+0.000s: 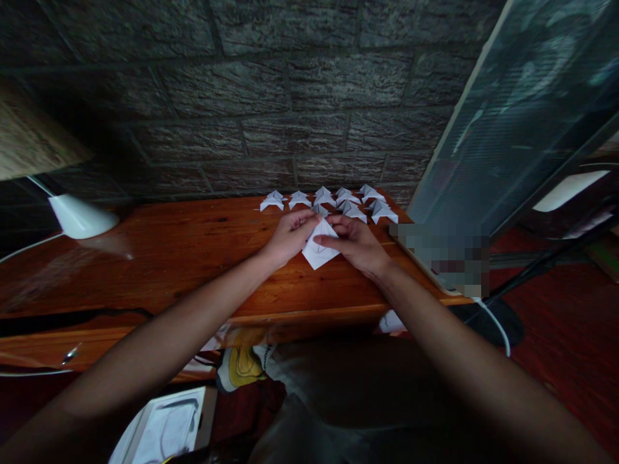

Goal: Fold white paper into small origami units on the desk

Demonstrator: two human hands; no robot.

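Between my hands is a folded white sheet of paper (320,256), diamond-shaped with crease lines on its face. My left hand (292,237) pinches its upper left edge, thumb near the top point. On the other side my right hand (356,243) grips it, the thumb lying flat across the front and the fingers behind. Just beyond, several folded paper pieces (323,195) with peaked tops stand in rows on the wooden table (232,270). My fingers partly hide the nearest one.
A white lamp base (80,216) with a woven shade (33,132) stands at left. The stone-block wall (261,84) rises behind the table. A translucent panel (483,142) leans at right, near a white cable (498,325). Below lies an open box (171,422).
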